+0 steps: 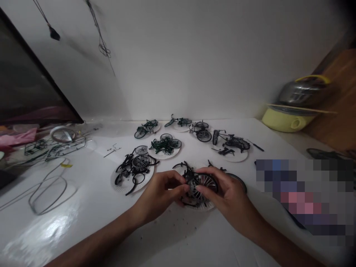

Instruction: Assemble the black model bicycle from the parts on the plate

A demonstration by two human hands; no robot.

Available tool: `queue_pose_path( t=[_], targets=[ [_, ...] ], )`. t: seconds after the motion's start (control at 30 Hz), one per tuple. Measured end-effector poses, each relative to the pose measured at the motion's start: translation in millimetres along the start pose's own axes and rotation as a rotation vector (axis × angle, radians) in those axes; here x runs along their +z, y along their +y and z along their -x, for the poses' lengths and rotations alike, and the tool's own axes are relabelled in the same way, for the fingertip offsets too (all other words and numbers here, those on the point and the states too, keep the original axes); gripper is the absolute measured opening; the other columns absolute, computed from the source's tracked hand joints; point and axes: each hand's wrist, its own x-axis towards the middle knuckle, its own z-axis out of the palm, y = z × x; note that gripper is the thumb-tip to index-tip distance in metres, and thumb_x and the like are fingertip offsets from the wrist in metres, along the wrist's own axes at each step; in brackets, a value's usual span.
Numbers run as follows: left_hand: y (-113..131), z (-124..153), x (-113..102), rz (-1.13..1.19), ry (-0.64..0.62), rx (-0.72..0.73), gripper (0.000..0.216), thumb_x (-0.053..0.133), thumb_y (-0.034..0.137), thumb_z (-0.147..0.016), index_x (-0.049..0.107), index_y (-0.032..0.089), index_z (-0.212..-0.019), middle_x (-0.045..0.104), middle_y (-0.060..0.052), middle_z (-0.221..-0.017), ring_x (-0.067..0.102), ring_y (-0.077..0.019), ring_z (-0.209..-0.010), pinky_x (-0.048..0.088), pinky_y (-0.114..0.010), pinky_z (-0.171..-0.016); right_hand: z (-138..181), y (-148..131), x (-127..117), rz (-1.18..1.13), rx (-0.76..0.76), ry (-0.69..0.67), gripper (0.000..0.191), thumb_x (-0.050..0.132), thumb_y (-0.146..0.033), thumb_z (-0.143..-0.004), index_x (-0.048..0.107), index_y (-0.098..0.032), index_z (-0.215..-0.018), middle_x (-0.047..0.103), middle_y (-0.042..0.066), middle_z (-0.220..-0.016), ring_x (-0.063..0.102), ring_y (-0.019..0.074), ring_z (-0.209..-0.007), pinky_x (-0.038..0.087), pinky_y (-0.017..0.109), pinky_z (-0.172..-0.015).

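Observation:
Both my hands meet over a white paper plate (pixel 204 208) near the front of the white table. My left hand (pixel 160 194) pinches a small black part of a miniature bicycle model (pixel 198 185). My right hand (pixel 226 189) grips the model's spoked wheel with thumb and fingers. The model is black with silver spokes and sits partly hidden between my fingers.
Several more paper plates hold bicycle models and parts: one at the left (pixel 133 172), one with a green model (pixel 165 146), others further back (pixel 232 144). Wire loops (pixel 48 191) lie at the left. A dark monitor (pixel 27 89) and a yellow cooker (pixel 292 111) stand at the sides.

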Motion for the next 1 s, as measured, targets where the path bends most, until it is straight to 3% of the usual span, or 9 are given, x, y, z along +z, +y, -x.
queue_pose_path(
  t=[0.63,1.0],
  targets=[
    [3.1,3.4,2.6,0.044,-0.011,-0.007,0.032,0.072,0.038,-0.085,0.057,0.011,-0.081,0.063,-0.003,-0.072,0.066,-0.0125,-0.064,0.061,-0.024,-0.059,3.6,-3.7,2.6,-0.030,-0.018,-0.016,0.026,0.066,-0.037,-0.089,0.062,-0.030,-0.114,0.068,0.000,-0.098,0.065,0.0168,-0.088,0.053,0.030,-0.079],
    [-3.3,6.7,4.8,0.101,-0.113,-0.003,0.031,0.072,0.038,-0.086,0.057,0.012,-0.082,0.062,-0.004,-0.071,0.065,-0.0157,-0.068,0.063,-0.029,-0.055,5.2,-13.5,1.7,0.119,-0.111,-0.039,0.019,0.058,-0.034,-0.094,0.062,-0.031,-0.113,0.067,0.001,-0.105,0.063,0.0184,-0.096,0.050,0.032,-0.088]
  ],
)
